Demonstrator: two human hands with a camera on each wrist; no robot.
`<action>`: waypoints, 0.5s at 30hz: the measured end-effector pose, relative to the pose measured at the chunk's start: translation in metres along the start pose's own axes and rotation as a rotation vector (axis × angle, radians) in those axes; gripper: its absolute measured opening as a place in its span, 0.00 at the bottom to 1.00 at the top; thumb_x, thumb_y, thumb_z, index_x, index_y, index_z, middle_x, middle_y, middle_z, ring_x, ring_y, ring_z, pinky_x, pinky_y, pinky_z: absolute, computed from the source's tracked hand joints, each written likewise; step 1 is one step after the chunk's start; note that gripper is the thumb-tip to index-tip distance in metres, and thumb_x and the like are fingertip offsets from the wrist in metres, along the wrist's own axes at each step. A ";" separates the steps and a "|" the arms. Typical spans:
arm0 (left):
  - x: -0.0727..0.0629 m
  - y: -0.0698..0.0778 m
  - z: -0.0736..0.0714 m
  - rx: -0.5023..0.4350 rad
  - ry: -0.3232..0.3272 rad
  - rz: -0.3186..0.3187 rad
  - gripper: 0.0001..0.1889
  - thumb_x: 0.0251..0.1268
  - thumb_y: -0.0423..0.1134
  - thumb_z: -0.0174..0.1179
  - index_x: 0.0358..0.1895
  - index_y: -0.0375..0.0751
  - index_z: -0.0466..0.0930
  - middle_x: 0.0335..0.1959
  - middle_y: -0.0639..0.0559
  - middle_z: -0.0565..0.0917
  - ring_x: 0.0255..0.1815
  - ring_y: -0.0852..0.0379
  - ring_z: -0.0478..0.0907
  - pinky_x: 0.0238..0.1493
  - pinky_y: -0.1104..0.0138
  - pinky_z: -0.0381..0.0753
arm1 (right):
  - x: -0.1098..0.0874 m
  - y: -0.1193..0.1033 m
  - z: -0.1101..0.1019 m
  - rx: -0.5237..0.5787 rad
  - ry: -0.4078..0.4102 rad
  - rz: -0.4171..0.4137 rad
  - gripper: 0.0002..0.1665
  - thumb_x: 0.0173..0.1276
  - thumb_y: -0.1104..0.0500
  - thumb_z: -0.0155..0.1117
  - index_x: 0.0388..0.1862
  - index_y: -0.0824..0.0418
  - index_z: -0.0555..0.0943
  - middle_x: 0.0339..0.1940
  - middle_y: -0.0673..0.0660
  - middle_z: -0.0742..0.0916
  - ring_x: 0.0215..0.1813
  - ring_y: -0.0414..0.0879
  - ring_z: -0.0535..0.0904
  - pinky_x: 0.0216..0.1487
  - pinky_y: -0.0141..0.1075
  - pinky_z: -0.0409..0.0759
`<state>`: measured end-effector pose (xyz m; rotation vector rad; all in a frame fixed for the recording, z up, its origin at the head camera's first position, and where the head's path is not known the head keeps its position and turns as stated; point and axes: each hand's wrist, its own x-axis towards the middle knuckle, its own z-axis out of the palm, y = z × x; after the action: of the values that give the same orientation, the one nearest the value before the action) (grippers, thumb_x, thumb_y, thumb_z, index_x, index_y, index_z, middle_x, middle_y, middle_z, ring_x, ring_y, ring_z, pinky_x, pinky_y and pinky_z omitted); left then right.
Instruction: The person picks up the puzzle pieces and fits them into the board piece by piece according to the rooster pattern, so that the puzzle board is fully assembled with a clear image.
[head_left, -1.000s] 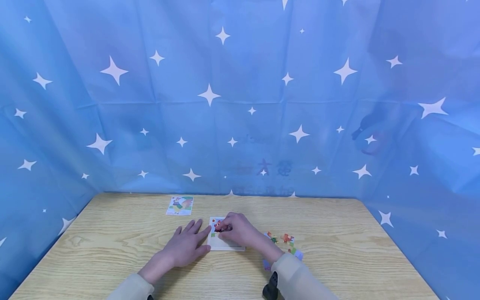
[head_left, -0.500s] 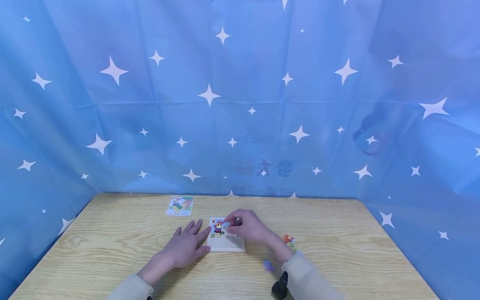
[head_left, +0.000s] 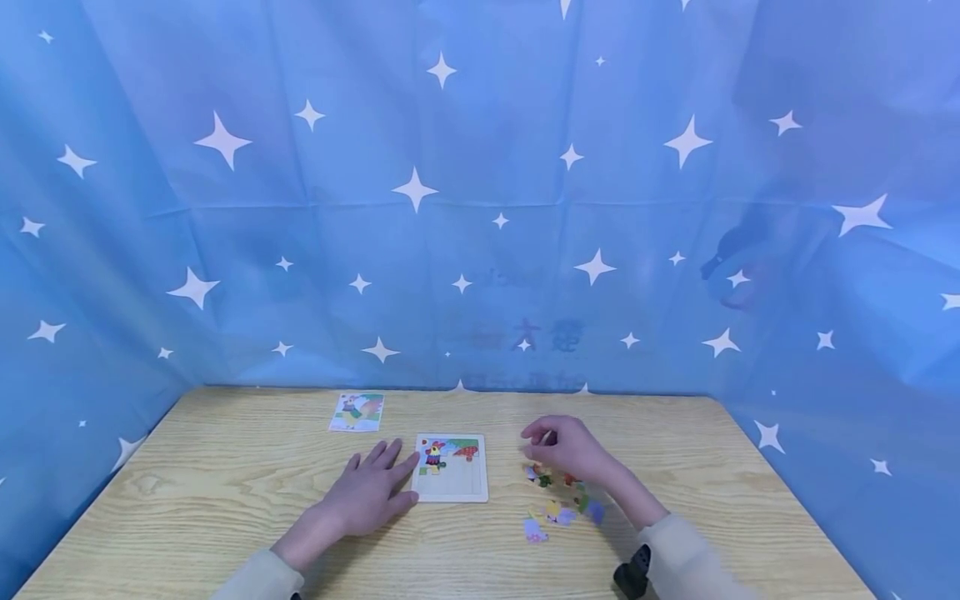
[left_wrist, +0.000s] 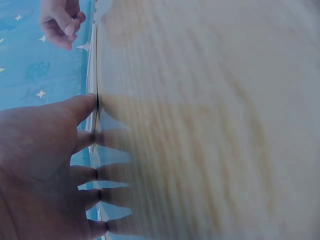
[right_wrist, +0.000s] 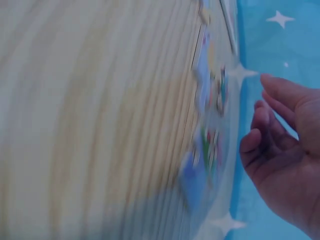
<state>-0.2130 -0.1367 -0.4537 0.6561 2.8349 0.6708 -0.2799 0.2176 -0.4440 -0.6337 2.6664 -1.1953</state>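
A small white puzzle tray (head_left: 457,487) lies on the table, with rooster puzzle pieces (head_left: 435,452) fitted along its left side and pieces in green and patterned red (head_left: 466,451) across its top. My left hand (head_left: 367,497) lies spread beside it, index fingertip and thumb at its left edge. In the left wrist view, the left hand's straight fingers (left_wrist: 82,175) rest on the tabletop. Right of the tray, my right hand (head_left: 567,444) hovers near loose puzzle pieces (head_left: 535,531). In the right wrist view its fingers (right_wrist: 270,130) are loosely bent and nothing shows between them.
A picture card (head_left: 357,412) with a rooster lies at the back left of the wooden table (head_left: 247,475). Several loose pieces are scattered right of the tray, among them a blue one (right_wrist: 193,177). A blue curtain (head_left: 480,208) with white stars stands behind the table.
My right hand has left the tray and moved right, over the loose pieces. A light blue piece it held half a second ago is out of its fingers. The left hand stays put.
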 end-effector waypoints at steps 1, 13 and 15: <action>0.000 0.000 0.000 0.000 -0.001 0.001 0.32 0.79 0.52 0.56 0.78 0.40 0.66 0.79 0.30 0.58 0.80 0.30 0.51 0.70 0.28 0.50 | -0.003 0.002 -0.003 0.005 0.000 0.006 0.15 0.74 0.59 0.68 0.55 0.64 0.85 0.39 0.53 0.83 0.32 0.46 0.79 0.29 0.38 0.80; -0.001 0.001 -0.001 -0.005 0.000 -0.003 0.32 0.78 0.53 0.56 0.78 0.40 0.67 0.79 0.30 0.59 0.79 0.30 0.51 0.70 0.29 0.50 | -0.025 0.016 -0.021 -0.011 -0.003 0.035 0.15 0.69 0.62 0.72 0.52 0.66 0.85 0.38 0.53 0.83 0.38 0.48 0.78 0.34 0.37 0.80; -0.001 0.001 -0.001 -0.010 0.002 0.001 0.32 0.78 0.53 0.56 0.77 0.39 0.67 0.79 0.30 0.59 0.79 0.29 0.51 0.70 0.28 0.50 | -0.026 0.016 -0.021 -0.005 -0.017 0.034 0.15 0.69 0.63 0.72 0.52 0.66 0.85 0.38 0.52 0.83 0.39 0.48 0.79 0.36 0.37 0.80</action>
<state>-0.2121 -0.1366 -0.4526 0.6551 2.8311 0.6863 -0.2680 0.2525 -0.4427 -0.5940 2.6557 -1.1693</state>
